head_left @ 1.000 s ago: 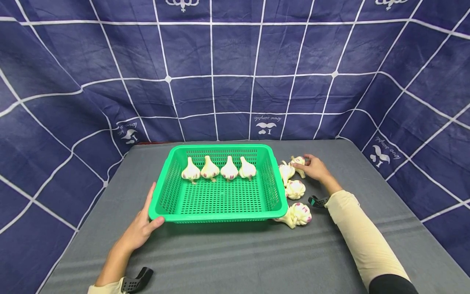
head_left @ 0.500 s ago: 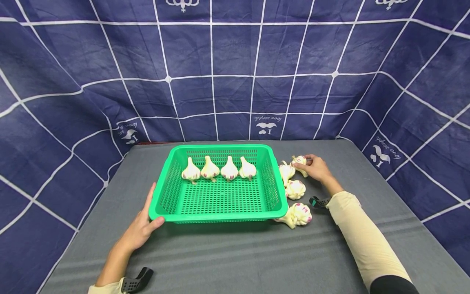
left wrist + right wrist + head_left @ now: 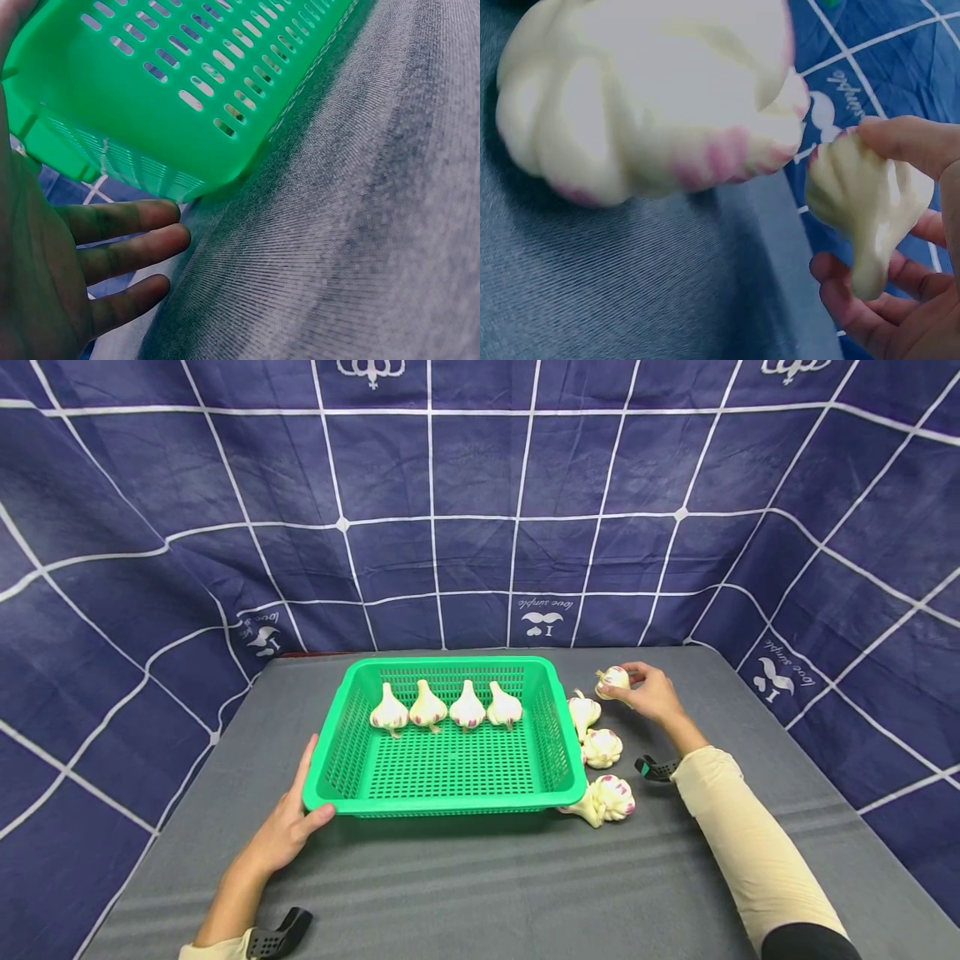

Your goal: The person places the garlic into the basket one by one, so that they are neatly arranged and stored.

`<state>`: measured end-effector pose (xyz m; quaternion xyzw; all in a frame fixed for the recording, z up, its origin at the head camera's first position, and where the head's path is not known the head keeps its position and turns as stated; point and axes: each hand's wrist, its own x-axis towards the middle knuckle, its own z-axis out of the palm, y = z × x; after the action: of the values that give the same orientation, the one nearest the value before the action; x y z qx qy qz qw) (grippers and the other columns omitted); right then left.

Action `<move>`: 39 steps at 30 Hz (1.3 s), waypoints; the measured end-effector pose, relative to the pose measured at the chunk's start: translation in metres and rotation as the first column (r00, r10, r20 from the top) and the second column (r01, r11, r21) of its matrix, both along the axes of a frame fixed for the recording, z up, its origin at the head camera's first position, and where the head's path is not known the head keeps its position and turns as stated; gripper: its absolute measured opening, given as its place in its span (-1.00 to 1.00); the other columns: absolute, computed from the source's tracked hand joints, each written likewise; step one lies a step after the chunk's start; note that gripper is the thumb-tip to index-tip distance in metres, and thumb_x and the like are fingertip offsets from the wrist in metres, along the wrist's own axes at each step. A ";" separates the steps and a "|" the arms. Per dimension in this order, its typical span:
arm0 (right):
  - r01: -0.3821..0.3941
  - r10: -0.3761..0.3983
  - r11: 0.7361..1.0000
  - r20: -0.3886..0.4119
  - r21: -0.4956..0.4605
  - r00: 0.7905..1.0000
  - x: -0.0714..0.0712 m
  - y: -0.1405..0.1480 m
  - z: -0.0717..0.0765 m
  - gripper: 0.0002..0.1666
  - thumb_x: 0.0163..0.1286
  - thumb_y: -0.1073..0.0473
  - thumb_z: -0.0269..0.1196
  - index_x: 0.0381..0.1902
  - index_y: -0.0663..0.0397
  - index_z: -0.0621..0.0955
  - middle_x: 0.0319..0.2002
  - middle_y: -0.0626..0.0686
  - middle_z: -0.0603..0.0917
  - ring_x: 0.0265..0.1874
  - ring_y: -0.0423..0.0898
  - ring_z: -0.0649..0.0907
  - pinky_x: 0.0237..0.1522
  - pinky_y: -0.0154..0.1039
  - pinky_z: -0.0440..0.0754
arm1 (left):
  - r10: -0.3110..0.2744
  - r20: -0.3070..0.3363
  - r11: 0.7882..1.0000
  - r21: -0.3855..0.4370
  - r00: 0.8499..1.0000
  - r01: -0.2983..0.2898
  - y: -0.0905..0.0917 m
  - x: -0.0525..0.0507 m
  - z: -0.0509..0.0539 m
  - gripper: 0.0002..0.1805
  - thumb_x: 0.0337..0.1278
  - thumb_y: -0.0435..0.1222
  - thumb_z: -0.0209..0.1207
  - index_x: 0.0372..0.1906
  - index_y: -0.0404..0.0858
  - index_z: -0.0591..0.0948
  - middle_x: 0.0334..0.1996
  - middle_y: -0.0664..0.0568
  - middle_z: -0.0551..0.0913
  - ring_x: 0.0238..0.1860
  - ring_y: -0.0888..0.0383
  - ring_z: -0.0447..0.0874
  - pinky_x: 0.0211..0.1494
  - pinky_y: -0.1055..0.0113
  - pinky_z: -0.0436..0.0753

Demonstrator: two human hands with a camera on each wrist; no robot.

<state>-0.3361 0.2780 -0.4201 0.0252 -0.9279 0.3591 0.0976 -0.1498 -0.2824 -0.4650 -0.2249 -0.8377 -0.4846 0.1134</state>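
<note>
A garlic bulb (image 3: 614,682) is pinched between the thumb and fingers of my right hand (image 3: 654,693), at the basket's right. The right wrist view shows the held bulb (image 3: 870,187) with its stem pointing down, the thumb (image 3: 911,142) on its top. My left hand (image 3: 283,827) rests against the near left corner of the green basket (image 3: 450,804), thumb at the rim. In the left wrist view three straight fingers (image 3: 135,251) extend beside the basket wall (image 3: 150,127). Several bulbs (image 3: 467,707) stand in a row inside the basket, stems toward its far side.
Right of the basket, outside it, lie more bulbs (image 3: 602,748), one (image 3: 613,797) near its front right corner. In the right wrist view a large bulb (image 3: 622,97) is close to the camera. A grey cloth (image 3: 465,893) covers the table; blue curtains (image 3: 480,468) surround it.
My right hand has lifted the bulb and shifted slightly away from the neighbouring bulbs. The left hand and basket have stayed in place.
</note>
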 end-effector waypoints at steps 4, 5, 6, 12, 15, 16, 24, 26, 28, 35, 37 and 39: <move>-0.023 0.023 1.000 -0.024 0.004 0.999 0.002 -0.003 0.008 -0.25 0.06 -0.14 0.51 0.12 0.16 0.60 -0.11 0.25 0.63 -0.13 0.18 0.55 -0.22 -0.10 0.41 | 0.005 0.004 1.000 -0.001 1.000 -0.005 0.001 0.000 0.000 0.04 0.22 -0.24 0.16 0.60 -0.19 -0.26 0.48 -0.42 0.01 0.36 0.54 0.05 0.27 0.67 0.06; -0.031 0.031 1.000 -0.030 0.003 0.999 0.002 -0.005 0.010 -0.26 0.04 -0.12 0.52 0.11 0.15 0.61 -0.12 0.24 0.63 -0.14 0.17 0.55 -0.22 -0.10 0.41 | 0.007 0.005 1.000 -0.003 1.000 -0.007 0.001 0.000 0.000 0.04 0.23 -0.23 0.16 0.60 -0.18 -0.26 0.48 -0.42 0.01 0.36 0.54 0.05 0.27 0.68 0.06; -0.042 0.042 0.999 -0.036 0.001 0.998 0.003 -0.006 0.011 -0.27 0.04 -0.10 0.53 0.11 0.14 0.61 -0.12 0.23 0.62 -0.15 0.15 0.55 -0.22 -0.10 0.41 | 0.007 0.007 1.000 -0.003 1.000 -0.007 0.001 0.000 0.000 0.04 0.23 -0.23 0.16 0.60 -0.18 -0.26 0.48 -0.42 0.01 0.35 0.54 0.05 0.26 0.68 0.06; -0.118 0.116 0.993 -0.060 -0.028 0.991 0.005 -0.015 0.021 -0.25 -0.02 -0.04 0.58 0.13 0.13 0.62 -0.20 0.16 0.64 -0.23 0.05 0.55 -0.28 -0.14 0.48 | 0.002 0.002 1.000 -0.001 1.000 -0.002 0.000 0.000 -0.001 0.04 0.22 -0.23 0.16 0.59 -0.22 -0.26 0.48 -0.43 0.03 0.35 0.54 0.06 0.27 0.67 0.06; -0.156 0.154 0.987 -0.068 -0.033 0.986 0.006 -0.019 0.025 -0.25 -0.02 0.00 0.58 0.13 0.13 0.62 -0.18 0.16 0.65 -0.24 0.07 0.58 -0.31 -0.17 0.51 | 0.002 -0.007 1.000 0.000 1.000 -0.002 0.000 -0.001 -0.001 0.04 0.21 -0.25 0.17 0.59 -0.21 -0.25 0.47 -0.44 0.04 0.35 0.54 0.06 0.27 0.67 0.06; -0.167 0.165 0.985 -0.071 -0.033 0.984 0.007 -0.020 0.026 -0.26 -0.02 0.02 0.58 0.13 0.14 0.62 -0.17 0.16 0.66 -0.24 0.08 0.59 -0.32 -0.19 0.52 | 0.002 -0.010 1.000 -0.001 1.000 -0.002 0.000 -0.001 -0.001 0.04 0.21 -0.25 0.17 0.60 -0.20 -0.25 0.47 -0.45 0.04 0.35 0.54 0.07 0.27 0.67 0.06; -0.203 0.200 0.979 -0.120 -0.012 0.972 0.007 -0.027 0.032 -0.33 -0.09 0.09 0.61 0.03 0.11 0.66 -0.16 0.15 0.66 -0.29 0.06 0.61 -0.32 -0.17 0.54 | 0.010 -0.006 1.000 -0.011 1.000 -0.010 0.000 0.000 -0.002 0.05 0.20 -0.26 0.17 0.60 -0.14 -0.25 0.46 -0.45 0.05 0.34 0.55 0.07 0.26 0.67 0.06; -0.211 0.208 0.978 -0.127 -0.010 0.970 0.008 -0.028 0.033 -0.34 -0.10 0.10 0.61 0.02 0.11 0.66 -0.15 0.15 0.65 -0.29 0.07 0.61 -0.29 -0.13 0.54 | 0.009 -0.008 1.000 -0.011 1.000 -0.009 0.000 0.000 -0.002 0.05 0.19 -0.26 0.17 0.60 -0.14 -0.25 0.46 -0.45 0.06 0.34 0.55 0.07 0.26 0.68 0.07; -0.224 0.222 0.975 -0.133 -0.001 0.966 0.008 -0.029 0.034 -0.33 -0.10 0.10 0.61 0.02 0.13 0.66 -0.11 0.17 0.64 -0.27 0.08 0.61 -0.25 -0.08 0.55 | 0.008 -0.008 1.000 -0.010 1.000 -0.008 0.000 0.000 -0.002 0.05 0.19 -0.27 0.17 0.60 -0.15 -0.25 0.46 -0.45 0.07 0.34 0.54 0.08 0.26 0.67 0.07; -0.287 0.289 0.957 -0.091 0.032 0.953 0.011 -0.032 0.039 -0.32 -0.06 0.15 0.60 0.06 0.18 0.65 -0.03 0.17 0.67 -0.21 0.10 0.65 -0.18 -0.07 0.58 | 0.008 0.001 1.000 -0.007 1.000 -0.008 0.000 0.000 -0.002 0.05 0.19 -0.26 0.17 0.60 -0.19 -0.25 0.47 -0.43 0.05 0.34 0.54 0.08 0.26 0.68 0.07; -0.309 0.311 0.950 -0.073 0.043 0.948 0.012 -0.033 0.041 -0.32 -0.06 0.16 0.60 0.07 0.18 0.64 -0.07 0.17 0.69 -0.26 0.10 0.67 -0.23 -0.10 0.59 | 0.010 0.000 1.000 -0.009 1.000 -0.010 0.000 0.001 -0.001 0.05 0.20 -0.26 0.17 0.60 -0.17 -0.25 0.47 -0.44 0.04 0.34 0.55 0.07 0.26 0.68 0.07; -0.332 0.335 0.942 -0.063 0.056 0.940 0.013 -0.034 0.043 -0.31 -0.05 0.16 0.59 0.09 0.20 0.64 -0.11 0.17 0.70 -0.27 0.09 0.68 -0.25 -0.13 0.58 | 0.013 -0.002 1.000 -0.011 1.000 -0.013 0.000 0.001 0.000 0.04 0.20 -0.25 0.17 0.60 -0.15 -0.25 0.47 -0.44 0.04 0.34 0.55 0.07 0.25 0.68 0.07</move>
<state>-0.3236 0.2437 -0.3768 0.1970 -0.9139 0.3484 0.0682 -0.1490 -0.2822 -0.4649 -0.2203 -0.8418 -0.4789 0.1160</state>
